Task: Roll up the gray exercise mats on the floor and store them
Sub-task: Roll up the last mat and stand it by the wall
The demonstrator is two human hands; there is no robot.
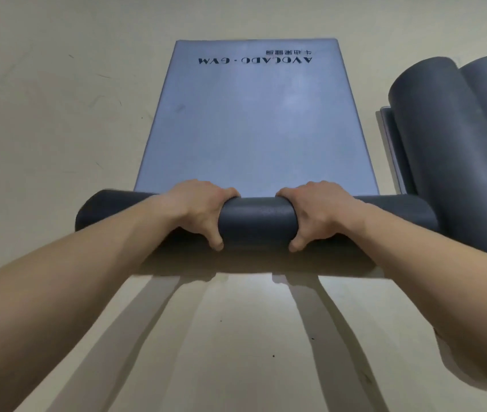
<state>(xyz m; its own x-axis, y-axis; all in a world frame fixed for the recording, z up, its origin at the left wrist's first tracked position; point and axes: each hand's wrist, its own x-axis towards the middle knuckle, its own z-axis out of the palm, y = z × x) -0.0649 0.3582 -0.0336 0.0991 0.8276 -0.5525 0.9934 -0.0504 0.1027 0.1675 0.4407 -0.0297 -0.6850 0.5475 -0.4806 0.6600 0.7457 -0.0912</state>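
Hands, left hand (199,209) and right hand (316,211), clench the dark gray foam roll (258,220) lying nine-to-three; its flat gray mat (254,120) stretches toward twelve.

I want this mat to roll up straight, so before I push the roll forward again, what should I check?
1. Left hand gripping the roll: ok.
2. Right hand gripping the roll: ok.
3. Hands evenly spaced about the middle: ok.
4. Flat part of the mat ahead free of objects and creases: ok.
5. Roll's right end clear of the rolled mats beside it: not ok, it appears to touch them.
6. Roll tightness inside: cannot tell.
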